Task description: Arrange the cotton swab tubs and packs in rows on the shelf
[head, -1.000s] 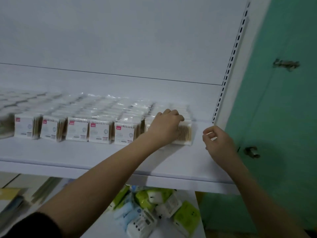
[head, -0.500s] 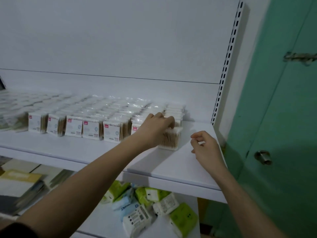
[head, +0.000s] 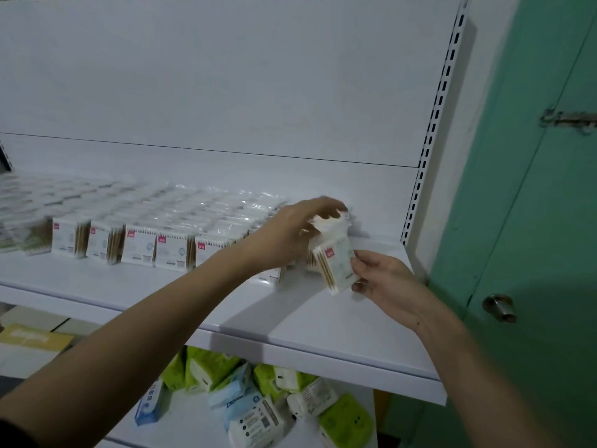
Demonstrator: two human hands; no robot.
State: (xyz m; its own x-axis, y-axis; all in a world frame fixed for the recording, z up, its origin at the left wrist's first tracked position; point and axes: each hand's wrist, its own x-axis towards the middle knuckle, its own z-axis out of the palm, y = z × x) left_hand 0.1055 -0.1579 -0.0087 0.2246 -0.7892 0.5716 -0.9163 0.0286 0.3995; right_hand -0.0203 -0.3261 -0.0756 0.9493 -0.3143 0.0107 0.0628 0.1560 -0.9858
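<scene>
The shelf [head: 339, 321] lies bare along its front edge and at its right end. Rows of swab packs [head: 171, 250] fill the back left; the slotted upright [head: 426, 150] bounds the right.

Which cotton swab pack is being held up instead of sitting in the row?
The cotton swab pack at the right end. It is tilted, lifted between the left hand and right hand, while the other packs stand upright on the shelf.

Shop: slotted shelving [head: 429, 137], stocked packs [head: 139, 245]
</scene>
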